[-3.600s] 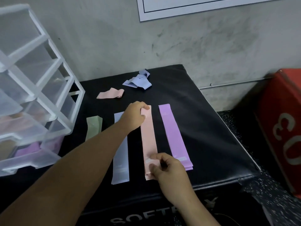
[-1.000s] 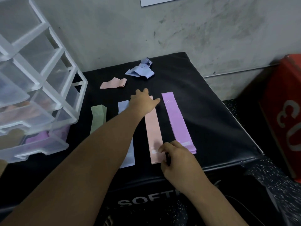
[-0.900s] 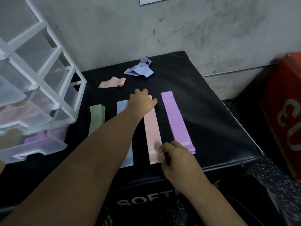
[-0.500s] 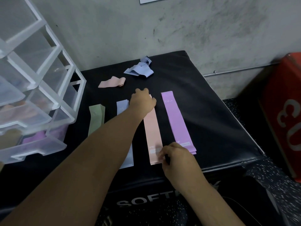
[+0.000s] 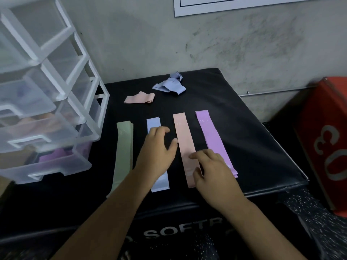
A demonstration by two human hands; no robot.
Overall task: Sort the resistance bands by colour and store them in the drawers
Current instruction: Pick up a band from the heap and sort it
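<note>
I am squaring up the pink band (image 5: 185, 147), which is lying flat in a row of four on the black pad (image 5: 253, 147), between the blue band (image 5: 153, 124) and the purple band (image 5: 212, 136), with the green band (image 5: 123, 152) furthest left. My right hand (image 5: 214, 171) is resting over the pink band's near end, fingers (image 5: 199, 155) loosely curled and pinching nothing that I can make out. My left hand (image 5: 156, 152) is hovering over the blue band with fingers spread and empty. To do this well, I am judging I should keep each stack's edges lined up and not drag the slick neighbours askew. A crumpled pink band (image 5: 139, 97) and a tangled blue heap (image 5: 169, 85) are waiting at the far side, well apart from the row; those want flattening onto their matching stacks. The drawers (image 5: 47, 139) are standing at my left, the bottom one open with something purple inside.
</note>
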